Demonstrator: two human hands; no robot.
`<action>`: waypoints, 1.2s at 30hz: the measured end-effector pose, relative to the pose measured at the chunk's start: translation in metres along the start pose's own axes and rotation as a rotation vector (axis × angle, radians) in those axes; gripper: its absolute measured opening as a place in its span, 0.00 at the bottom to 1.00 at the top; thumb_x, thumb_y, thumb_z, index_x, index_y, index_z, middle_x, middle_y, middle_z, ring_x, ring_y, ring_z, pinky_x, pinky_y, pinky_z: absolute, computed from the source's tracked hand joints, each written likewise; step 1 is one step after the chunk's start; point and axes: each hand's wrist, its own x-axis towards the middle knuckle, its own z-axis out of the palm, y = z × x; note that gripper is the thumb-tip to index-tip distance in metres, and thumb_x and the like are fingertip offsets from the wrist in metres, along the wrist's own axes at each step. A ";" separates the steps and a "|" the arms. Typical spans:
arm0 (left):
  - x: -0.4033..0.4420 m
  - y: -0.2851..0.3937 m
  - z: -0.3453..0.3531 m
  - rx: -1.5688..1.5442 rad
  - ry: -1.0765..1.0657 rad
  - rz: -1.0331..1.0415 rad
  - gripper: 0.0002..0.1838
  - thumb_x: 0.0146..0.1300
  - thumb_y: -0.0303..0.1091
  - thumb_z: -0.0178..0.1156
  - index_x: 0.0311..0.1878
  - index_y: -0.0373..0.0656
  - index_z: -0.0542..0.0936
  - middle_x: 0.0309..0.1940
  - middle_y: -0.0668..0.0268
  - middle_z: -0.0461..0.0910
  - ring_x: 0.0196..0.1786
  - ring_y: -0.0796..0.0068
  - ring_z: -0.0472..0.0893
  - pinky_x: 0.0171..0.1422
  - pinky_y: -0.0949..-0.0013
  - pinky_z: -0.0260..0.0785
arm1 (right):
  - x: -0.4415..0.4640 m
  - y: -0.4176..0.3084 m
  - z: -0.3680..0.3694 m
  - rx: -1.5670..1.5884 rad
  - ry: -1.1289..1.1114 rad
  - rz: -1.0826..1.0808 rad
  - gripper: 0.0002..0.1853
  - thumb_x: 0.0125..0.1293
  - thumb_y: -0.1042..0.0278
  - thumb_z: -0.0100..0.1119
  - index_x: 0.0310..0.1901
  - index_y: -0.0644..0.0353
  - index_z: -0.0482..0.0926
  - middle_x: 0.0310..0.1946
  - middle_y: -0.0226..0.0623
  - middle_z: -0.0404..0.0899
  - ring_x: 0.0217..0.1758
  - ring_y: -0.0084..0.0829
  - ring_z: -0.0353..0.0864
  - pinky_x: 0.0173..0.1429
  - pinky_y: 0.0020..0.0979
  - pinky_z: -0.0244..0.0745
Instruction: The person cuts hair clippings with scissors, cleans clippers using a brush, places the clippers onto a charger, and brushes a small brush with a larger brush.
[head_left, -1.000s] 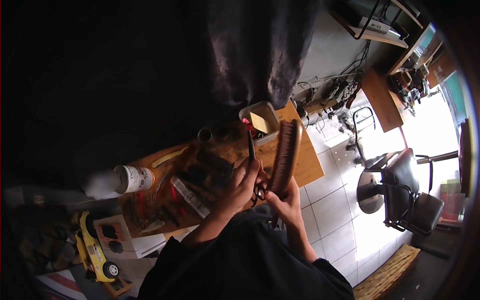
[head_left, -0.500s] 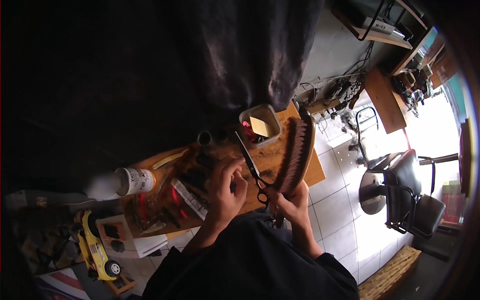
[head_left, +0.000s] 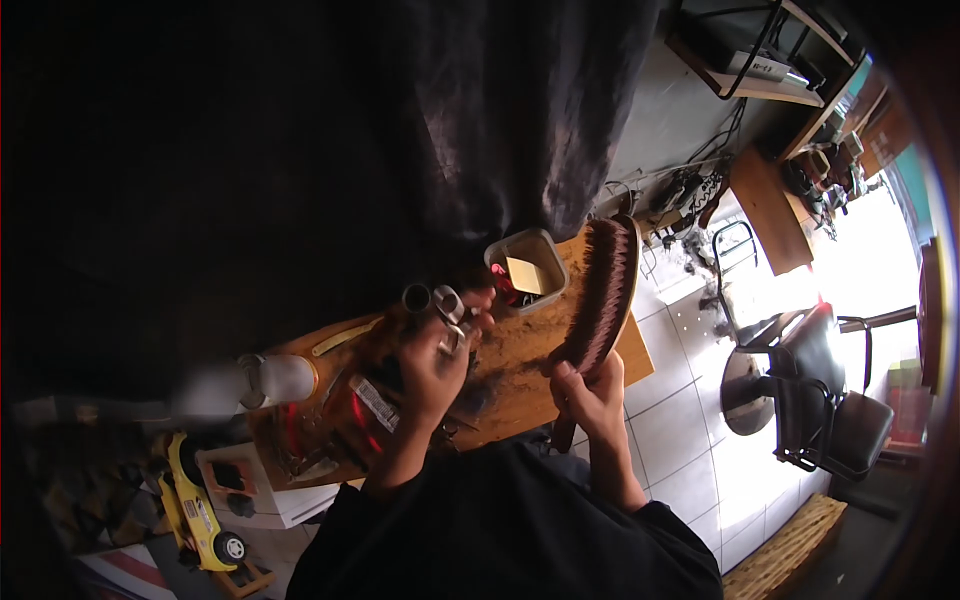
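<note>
My right hand (head_left: 596, 393) is closed around the handle of a long brush (head_left: 603, 300) with reddish-brown bristles, held upright over the table's right end. My left hand (head_left: 435, 365) is over the middle of the wooden table (head_left: 520, 405), fingers curled around a shiny, ring-like metal piece too blurred to name. Right at its fingertips are two small round cups, one dark inside (head_left: 416, 297) and one greyer (head_left: 448, 302). Between the hands and beyond them, a plastic tub (head_left: 552, 262) contains a yellowish block and red items. The scissors no longer show clearly.
A white container (head_left: 280, 381) stands at the table's left, near several loose tools and a printed packet (head_left: 375, 402). A dark cloth (head_left: 480, 120) hangs beyond the table. At lower left is a yellow toy car (head_left: 200, 510); to the right, a black barber chair (head_left: 805, 370).
The scissors have left my right hand, which keeps the brush. My left hand has moved slightly forward to the small cups and now has a shiny piece in its fingers.
</note>
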 end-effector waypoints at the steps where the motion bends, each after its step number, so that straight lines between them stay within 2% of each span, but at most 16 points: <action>1: 0.011 0.002 0.001 0.000 0.013 -0.081 0.07 0.65 0.17 0.57 0.45 0.33 0.78 0.47 0.57 0.83 0.36 0.81 0.80 0.38 0.79 0.72 | 0.002 0.002 -0.002 -0.013 0.017 -0.003 0.14 0.65 0.67 0.65 0.40 0.64 0.70 0.20 0.25 0.72 0.19 0.14 0.69 0.22 0.19 0.62; 4: 0.039 -0.014 0.009 -0.151 0.080 -0.088 0.06 0.65 0.18 0.58 0.44 0.33 0.79 0.47 0.56 0.83 0.35 0.82 0.80 0.37 0.79 0.71 | 0.005 0.007 -0.003 -0.029 0.048 0.004 0.13 0.65 0.68 0.65 0.40 0.63 0.70 0.20 0.24 0.71 0.19 0.12 0.68 0.22 0.18 0.60; 9: 0.052 -0.023 0.016 0.079 0.005 -0.111 0.06 0.66 0.22 0.58 0.44 0.37 0.81 0.41 0.67 0.83 0.35 0.84 0.80 0.39 0.79 0.72 | 0.004 0.007 0.003 -0.062 0.066 0.044 0.13 0.64 0.69 0.66 0.40 0.63 0.70 0.22 0.24 0.72 0.20 0.12 0.69 0.23 0.18 0.62; 12: 0.054 -0.040 0.020 0.240 -0.054 -0.169 0.08 0.66 0.21 0.58 0.47 0.36 0.80 0.39 0.67 0.84 0.38 0.81 0.82 0.44 0.77 0.74 | 0.003 0.004 0.009 -0.057 0.081 0.091 0.13 0.64 0.70 0.67 0.40 0.63 0.70 0.23 0.24 0.73 0.21 0.13 0.70 0.24 0.18 0.63; 13: 0.056 -0.048 0.026 0.161 0.000 -0.134 0.10 0.66 0.21 0.58 0.49 0.33 0.78 0.39 0.64 0.85 0.42 0.78 0.84 0.49 0.76 0.75 | 0.003 0.005 0.009 -0.067 0.079 0.092 0.13 0.64 0.70 0.67 0.41 0.63 0.70 0.24 0.24 0.73 0.21 0.13 0.70 0.25 0.18 0.63; 17: 0.057 -0.070 0.025 0.419 -0.025 -0.052 0.16 0.60 0.30 0.66 0.49 0.35 0.77 0.32 0.58 0.85 0.37 0.66 0.86 0.40 0.69 0.76 | 0.001 0.006 0.012 -0.111 0.078 0.094 0.13 0.64 0.69 0.67 0.41 0.63 0.71 0.24 0.24 0.74 0.22 0.13 0.71 0.25 0.18 0.64; 20: 0.058 -0.056 0.029 0.424 -0.013 -0.112 0.16 0.60 0.30 0.66 0.49 0.36 0.77 0.35 0.59 0.85 0.34 0.67 0.85 0.39 0.69 0.75 | -0.002 0.004 0.013 -0.127 0.082 0.087 0.13 0.64 0.69 0.67 0.41 0.63 0.71 0.24 0.24 0.74 0.22 0.13 0.70 0.25 0.18 0.64; 26: 0.059 -0.049 0.025 0.525 -0.011 -0.030 0.17 0.58 0.29 0.68 0.50 0.38 0.78 0.39 0.62 0.82 0.29 0.72 0.81 0.35 0.70 0.74 | -0.006 0.007 0.010 -0.133 0.083 0.084 0.13 0.63 0.69 0.67 0.40 0.63 0.71 0.23 0.23 0.72 0.21 0.13 0.70 0.24 0.18 0.63; 32: 0.050 -0.055 0.018 0.411 -0.090 0.020 0.20 0.56 0.27 0.69 0.52 0.39 0.76 0.34 0.63 0.81 0.27 0.74 0.79 0.34 0.70 0.73 | -0.012 0.004 0.018 -0.130 0.076 0.062 0.13 0.63 0.69 0.67 0.40 0.63 0.71 0.23 0.23 0.72 0.21 0.12 0.69 0.24 0.18 0.62; 36: 0.034 -0.048 0.008 0.369 -0.072 -0.014 0.20 0.57 0.24 0.67 0.53 0.37 0.76 0.35 0.63 0.81 0.29 0.80 0.79 0.34 0.76 0.71 | -0.020 0.002 0.022 -0.158 0.068 0.079 0.14 0.62 0.69 0.68 0.40 0.64 0.72 0.24 0.24 0.73 0.23 0.13 0.70 0.26 0.18 0.63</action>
